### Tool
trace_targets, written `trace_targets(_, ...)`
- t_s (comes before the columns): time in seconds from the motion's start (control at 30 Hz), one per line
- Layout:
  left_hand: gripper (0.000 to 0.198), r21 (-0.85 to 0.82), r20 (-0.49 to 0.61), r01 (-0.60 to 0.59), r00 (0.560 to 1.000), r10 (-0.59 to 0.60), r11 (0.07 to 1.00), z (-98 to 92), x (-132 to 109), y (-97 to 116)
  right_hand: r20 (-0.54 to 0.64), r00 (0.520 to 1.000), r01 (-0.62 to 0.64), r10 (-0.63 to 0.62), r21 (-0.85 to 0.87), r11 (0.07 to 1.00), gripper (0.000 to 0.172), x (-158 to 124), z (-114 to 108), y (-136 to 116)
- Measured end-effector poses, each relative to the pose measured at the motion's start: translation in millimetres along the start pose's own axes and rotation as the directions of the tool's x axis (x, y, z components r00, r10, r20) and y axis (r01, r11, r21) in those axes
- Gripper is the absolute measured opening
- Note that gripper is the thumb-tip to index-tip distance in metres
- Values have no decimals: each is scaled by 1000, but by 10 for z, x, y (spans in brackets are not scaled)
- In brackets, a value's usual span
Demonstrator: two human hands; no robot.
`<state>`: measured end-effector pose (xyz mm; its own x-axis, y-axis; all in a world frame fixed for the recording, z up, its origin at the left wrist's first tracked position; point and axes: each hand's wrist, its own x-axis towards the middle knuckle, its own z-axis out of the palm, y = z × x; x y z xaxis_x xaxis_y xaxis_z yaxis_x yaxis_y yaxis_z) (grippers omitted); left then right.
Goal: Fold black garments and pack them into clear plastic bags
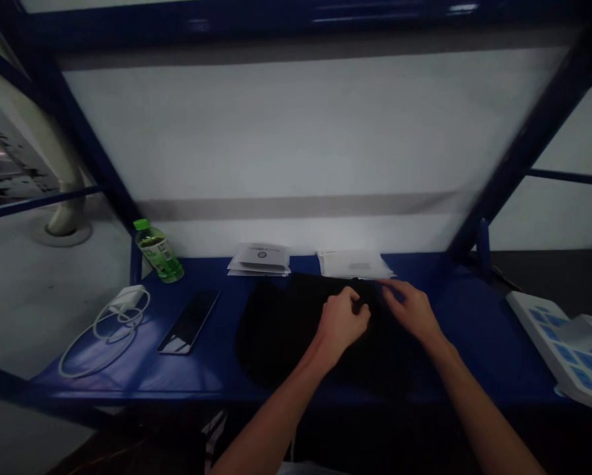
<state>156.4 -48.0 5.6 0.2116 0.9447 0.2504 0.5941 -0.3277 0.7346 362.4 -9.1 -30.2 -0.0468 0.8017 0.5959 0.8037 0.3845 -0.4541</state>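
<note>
A piece of black cloth [280,323], perhaps a folded garment, lies on the blue tabletop in front of me. Its folds are too dark to make out. My left hand [342,320] is over the middle of the cloth with curled fingers, which seem to grip a bit of it. At the cloth's far right corner is my right hand [412,310], its fingers stretched out to the left and the fingertips near the edge. Just beyond the cloth lie white packets [261,257] on the left and a whitish flat packet [352,262] on the right.
On the left are a green-capped bottle [160,252], a dark phone [189,322] and a white charger with a coiled cable [127,298]. A white power strip [563,346] with blue patches sits at the right end. Blue frame bars [296,20] surround the table [454,316].
</note>
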Motion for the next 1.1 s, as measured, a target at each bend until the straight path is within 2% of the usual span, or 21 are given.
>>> trace_targets(0.1, 12, -198, -105, 41, 992, -63, 979, -203, -12, -100, 14, 1000, -26, 26, 16, 1000, 34, -5, -25, -61)
trace_targets(0.17, 13, -299, -117, 90, 985, -130, 950, -416, -32, -181, 23, 999, -41, 40, 48, 998, 33, -16, -31, -132)
trace_targets(0.23, 15, -314, -105, 153, 975, -195, 937, -649, -56, -282, 64, 998, -21, 16, 88, 996, 33, -41, -23, -228)
trace_targets(0.33, 14, -123, -163, 209, 960, -227, 970, -937, -92, -484, 206, 975, 59, -86, 133, 989, 34, -95, 16, -356)
trace_targets(0.43, 13, 127, -166, 291, 949, -269, 948, -1076, -130, -726, 337, 925, 147, -177, 115, 983, 34, -137, 75, -385)
trace_targets(0.53, 13, 272, -100, 337, 941, -322, 901, -1111, -175, -924, 378, 900, 203, -215, 72, 976, 33, -148, 118, -341)
trace_targets(0.63, 20, 322, -87, 305, 952, -293, 896, -1128, -214, -977, 375, 898, 226, -229, 52, 973, 32, -141, 127, -313)
trace_targets(0.73, 33, 360, -158, 177, 979, -127, 916, -1135, -241, -854, 358, 904, 239, -233, 26, 971, 32, -136, 116, -324)
trace_targets(0.83, 23, 347, -173, 0, 983, 63, 938, -1094, -271, -640, 346, 909, 249, -234, 2, 969, 32, -137, 107, -336)
trace_targets(0.97, 25, 292, -57, -164, 980, 188, 942, -958, -314, -422, 336, 909, 262, -246, 0, 965, 31, -141, 113, -311)
trace_targets(1.1, 34, 358, 56, -209, 978, 202, 910, -763, -310, -378, 328, 912, 261, -246, -2, 965, 29, -145, 128, -274)
